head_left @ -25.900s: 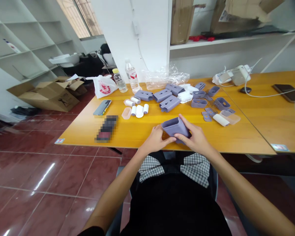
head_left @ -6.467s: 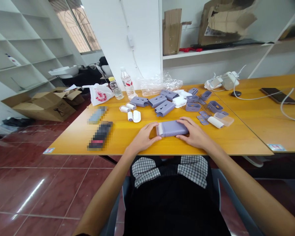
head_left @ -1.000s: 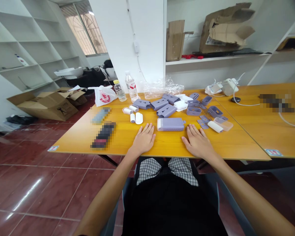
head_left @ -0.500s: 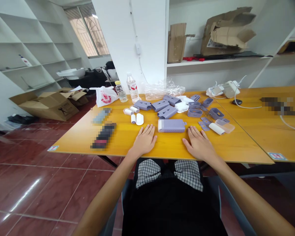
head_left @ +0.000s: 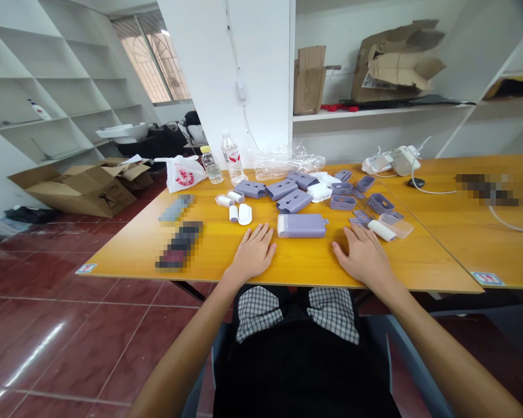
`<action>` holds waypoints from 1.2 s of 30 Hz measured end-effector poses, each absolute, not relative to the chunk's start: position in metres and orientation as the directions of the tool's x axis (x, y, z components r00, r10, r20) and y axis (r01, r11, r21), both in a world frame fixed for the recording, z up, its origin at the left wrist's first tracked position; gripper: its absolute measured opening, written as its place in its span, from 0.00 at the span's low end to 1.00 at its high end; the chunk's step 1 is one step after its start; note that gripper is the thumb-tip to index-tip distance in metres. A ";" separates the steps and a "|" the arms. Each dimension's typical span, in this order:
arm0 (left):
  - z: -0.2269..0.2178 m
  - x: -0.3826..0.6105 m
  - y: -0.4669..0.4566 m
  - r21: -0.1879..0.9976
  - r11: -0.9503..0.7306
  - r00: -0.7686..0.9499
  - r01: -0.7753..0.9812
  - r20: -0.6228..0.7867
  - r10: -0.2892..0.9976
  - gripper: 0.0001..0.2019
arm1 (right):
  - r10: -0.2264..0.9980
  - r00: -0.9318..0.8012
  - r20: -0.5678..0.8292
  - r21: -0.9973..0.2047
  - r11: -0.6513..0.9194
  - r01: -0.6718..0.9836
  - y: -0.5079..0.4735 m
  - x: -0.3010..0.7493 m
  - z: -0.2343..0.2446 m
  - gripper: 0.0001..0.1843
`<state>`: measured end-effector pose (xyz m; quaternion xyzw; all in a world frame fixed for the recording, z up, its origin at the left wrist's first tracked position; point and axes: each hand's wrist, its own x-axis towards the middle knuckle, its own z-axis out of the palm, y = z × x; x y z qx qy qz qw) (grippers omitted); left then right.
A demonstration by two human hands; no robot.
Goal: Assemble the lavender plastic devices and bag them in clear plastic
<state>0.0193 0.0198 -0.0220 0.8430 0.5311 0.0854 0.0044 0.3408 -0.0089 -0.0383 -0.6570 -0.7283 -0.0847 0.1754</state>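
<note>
My left hand point(head_left: 253, 252) lies flat on the wooden table point(head_left: 305, 261), fingers stretched out, holding nothing. Just right of it is a purple box-shaped plastic case point(head_left: 303, 226) with a white left end. On the case's other side my right hand point(head_left: 364, 255) rests on the tabletop, open, with its fingertips near small purple flat parts point(head_left: 361, 218) and a white cylinder point(head_left: 382, 230). Behind the case lie several purple shells with cut-outs point(head_left: 294, 201) and white pieces point(head_left: 319, 192). Small white rollers point(head_left: 233, 213) and a white oval piece point(head_left: 244, 214) sit beyond my left hand.
Two bottles point(head_left: 232, 158), a plastic bag point(head_left: 185, 173) and clear wrapping point(head_left: 287, 162) stand along the back. Purple oval rings point(head_left: 343, 202) and a translucent cover point(head_left: 401, 227) lie at right. White chargers with cables point(head_left: 404, 161) are farther right. Blurred items lie at left.
My right hand has slid a little to the right, away from the purple case. The left hand stays flat in place. The whole view has shifted slightly.
</note>
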 end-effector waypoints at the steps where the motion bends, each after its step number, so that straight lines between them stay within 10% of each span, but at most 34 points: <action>1: -0.022 0.019 0.020 0.099 -0.436 0.421 0.895 0.139 0.896 0.30 | 0.930 -0.069 0.362 -0.100 0.112 0.989 -0.009 0.342 -0.038 0.36; 36: 0.000 0.023 0.005 0.173 -0.675 0.632 0.718 0.246 0.735 0.29 | 0.867 -0.191 0.460 -0.263 0.339 0.904 -0.001 0.354 -0.039 0.19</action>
